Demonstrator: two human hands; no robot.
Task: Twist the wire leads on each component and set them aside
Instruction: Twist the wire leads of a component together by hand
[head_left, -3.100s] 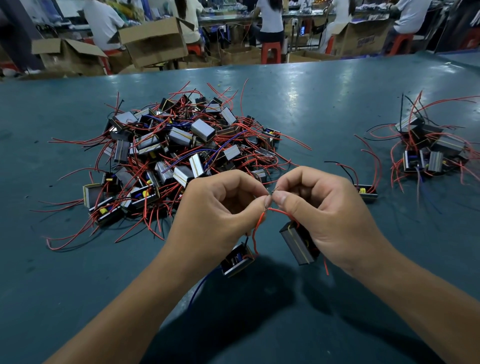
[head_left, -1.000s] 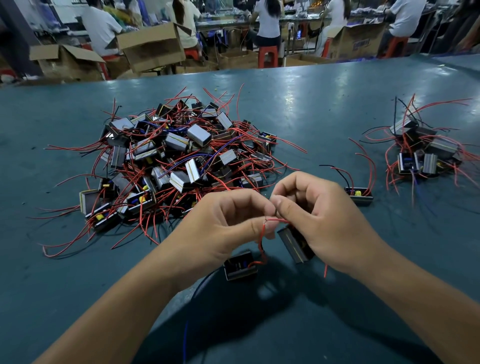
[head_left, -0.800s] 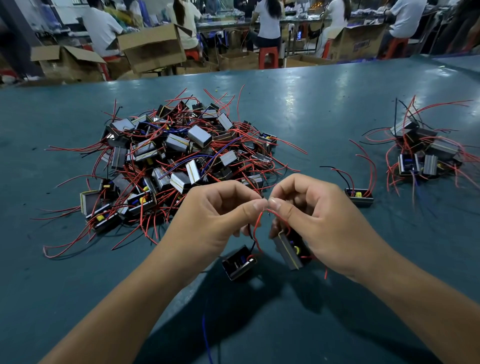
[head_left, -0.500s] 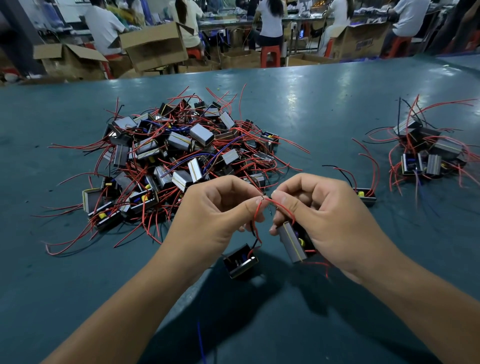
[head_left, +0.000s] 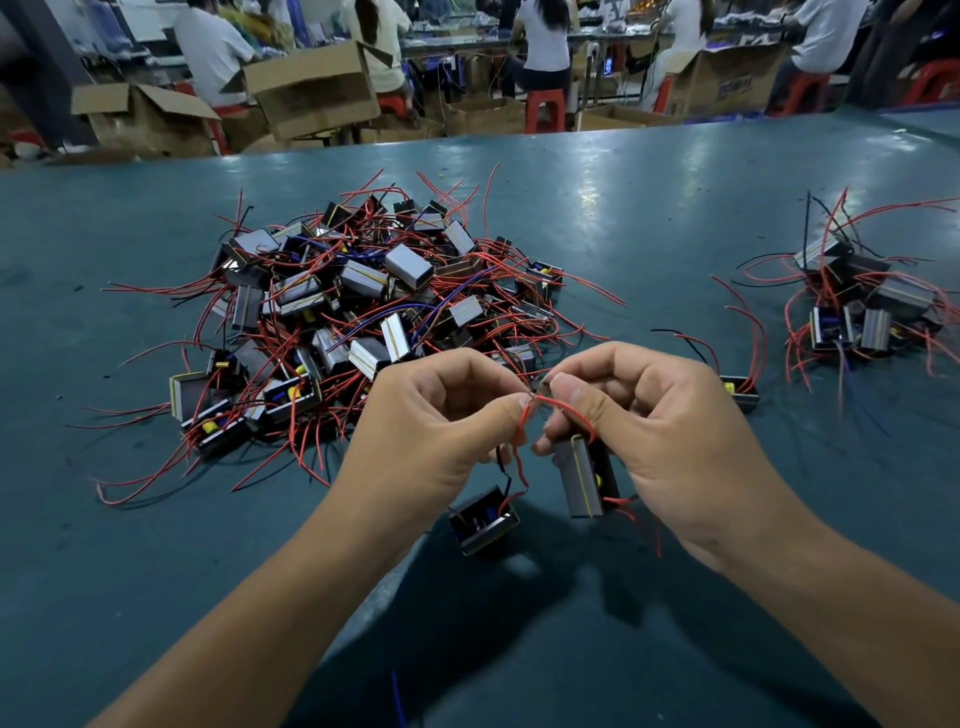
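Two small black transformer-like components hang from red wire leads (head_left: 524, 415) pinched between my hands above the green table (head_left: 623, 218). My left hand (head_left: 441, 421) pinches the lead ends from the left, and its component (head_left: 483, 522) dangles below. My right hand (head_left: 649, 415) pinches the leads from the right, and a second component (head_left: 584, 480) with a grey core hangs under its fingers. The fingertips of both hands meet at the bare wire tips. A blue wire (head_left: 397, 699) trails down at the bottom edge.
A big heap of components (head_left: 363, 306) with red leads lies behind my left hand. A smaller pile (head_left: 857, 306) sits at the far right, and a single component (head_left: 740, 392) lies just right of my right hand. Cardboard boxes (head_left: 311, 88) and seated people are beyond the table's far edge.
Both hands have stayed together pinching the red leads, with the fingertips shifting slightly. The two hanging components lifted off the table a second ago and have swung a little since.
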